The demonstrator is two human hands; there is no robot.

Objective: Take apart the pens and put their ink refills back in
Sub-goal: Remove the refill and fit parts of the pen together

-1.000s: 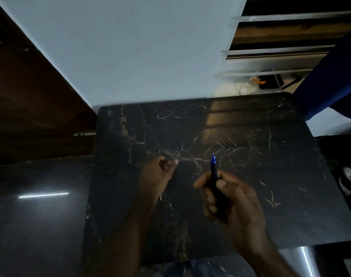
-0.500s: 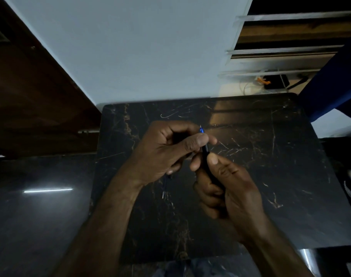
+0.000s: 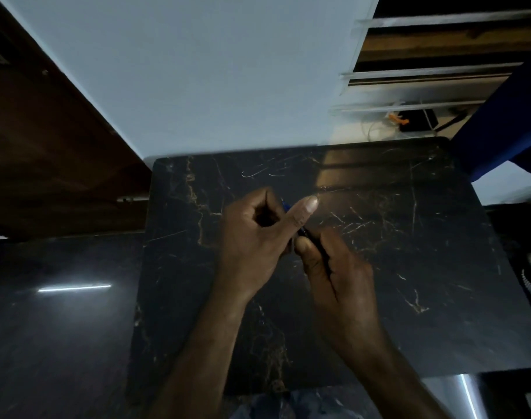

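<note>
A dark pen (image 3: 312, 240) with a blue tip end is held above the black marble table (image 3: 409, 267). My right hand (image 3: 338, 273) is wrapped around the pen's barrel, which runs up and left out of the fist. My left hand (image 3: 258, 234) is closed over the pen's blue upper end, thumb stretched out across it toward the right. Only a short piece of barrel and a sliver of blue show between the two hands. No loose refill or other pen part is visible on the table.
The table's back edge meets a pale wall (image 3: 213, 71). A dark wooden panel (image 3: 46, 146) stands to the left, shelves with cables (image 3: 409, 116) at the back right, and a blue cloth (image 3: 515, 116) hangs at the right edge.
My left hand came over from the table and closed on the pen's blue end. Both hands rose a little toward the table's middle; the left thumb now stretches over the tip.
</note>
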